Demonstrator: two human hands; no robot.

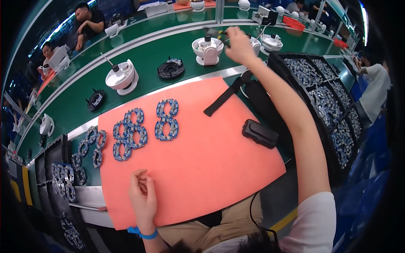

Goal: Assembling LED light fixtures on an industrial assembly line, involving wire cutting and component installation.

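Observation:
My left hand [142, 195] rests over the orange-pink mat [211, 156], fingers loosely curled with nothing seen in them. Several blue figure-eight circuit boards [167, 120] lie beyond it, some overlapping. Stretched far forward over the green belt, my right hand [241, 47] has its fingers bent around a small dark, blurred thing with yellow-green bits [220, 35]; its kind I cannot make out. Just below and left of that hand stands a white round-topped device [207, 51] with a dark post in its open bowl.
Another white device [121, 76] and black round parts [171, 68] sit on the green belt [147, 63]. A black strap [225, 98] and black case [260, 133] lie at the mat's right. Black trays of boards flank me, one right [327, 101], one left [50, 154]. People sit across the line.

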